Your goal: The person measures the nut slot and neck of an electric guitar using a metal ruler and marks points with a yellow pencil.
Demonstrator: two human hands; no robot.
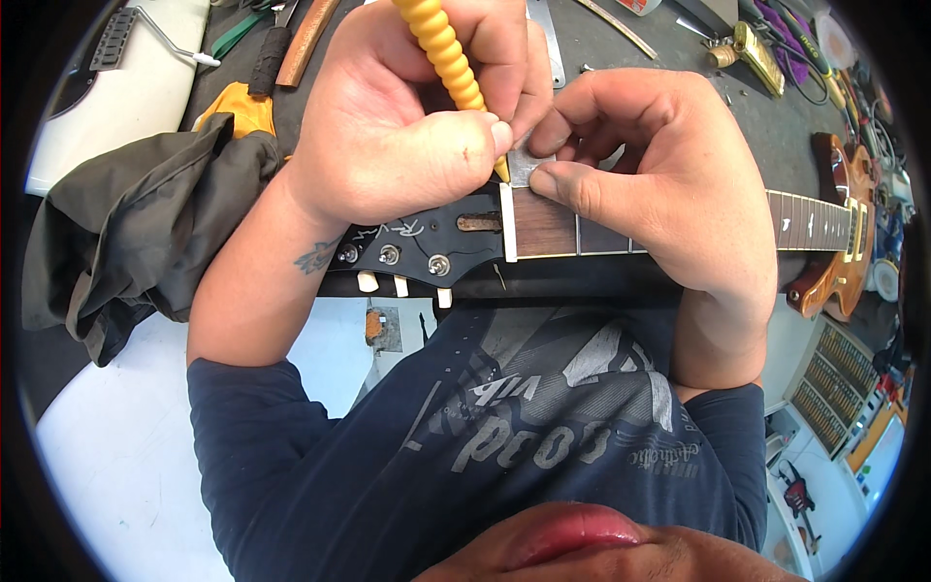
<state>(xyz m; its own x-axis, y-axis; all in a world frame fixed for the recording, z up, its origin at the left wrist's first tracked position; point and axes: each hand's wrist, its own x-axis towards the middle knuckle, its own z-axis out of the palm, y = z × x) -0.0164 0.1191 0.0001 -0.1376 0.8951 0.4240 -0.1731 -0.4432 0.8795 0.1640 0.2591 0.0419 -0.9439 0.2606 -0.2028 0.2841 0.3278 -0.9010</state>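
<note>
An electric guitar lies across the bench, its black headstock (417,233) left of a white nut (509,233). To the right runs the dark wood fingerboard (545,231). My left hand (402,136) is closed around a yellow tool with a ribbed, pencil-like body (448,58). Its narrow tip points down at the far end of the nut. My right hand (669,175) pinches a small grey metal plate (527,169) against the fingerboard beside the nut. My fingers hide part of that plate and some of the frets.
A dark grey cloth (145,223) is heaped at left near a white guitar body (126,87). A yellow-capped small bottle (758,60) lies at the far right. The guitar's brown body (836,262) extends to the right edge.
</note>
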